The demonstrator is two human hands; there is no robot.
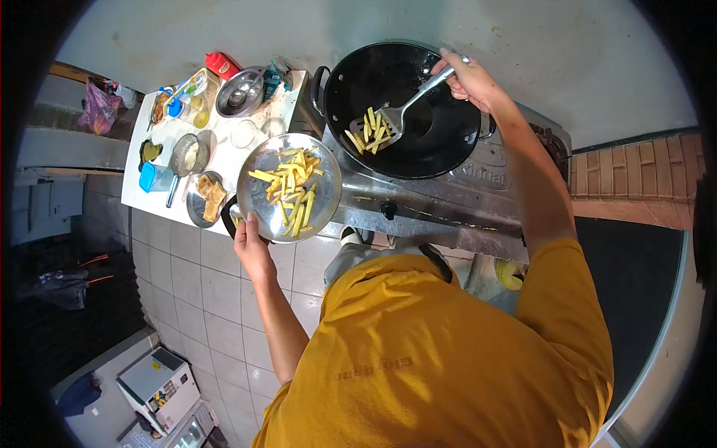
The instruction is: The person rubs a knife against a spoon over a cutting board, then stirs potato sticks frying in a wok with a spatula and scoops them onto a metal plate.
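My left hand point(252, 243) is closed on the black handle of a round metal plate point(252, 166), which it holds up beside the wok. Many yellow fries point(291, 183) lie on the plate. In my right hand point(467, 81) is the handle of a metal slotted spatula point(424, 91). Its blade is inside the large black wok point(441, 153), at the wok's left side. Several fries point(373, 131) rest on and around the blade. The wok stands on the stove point(478, 175).
On the white table point(134, 179) at the left are a metal bowl point(240, 93), a red bottle point(222, 66), a small strainer point(185, 154), a blue container point(155, 178) and a plate with brown food point(210, 198). A brick ledge point(635, 175) is at the right.
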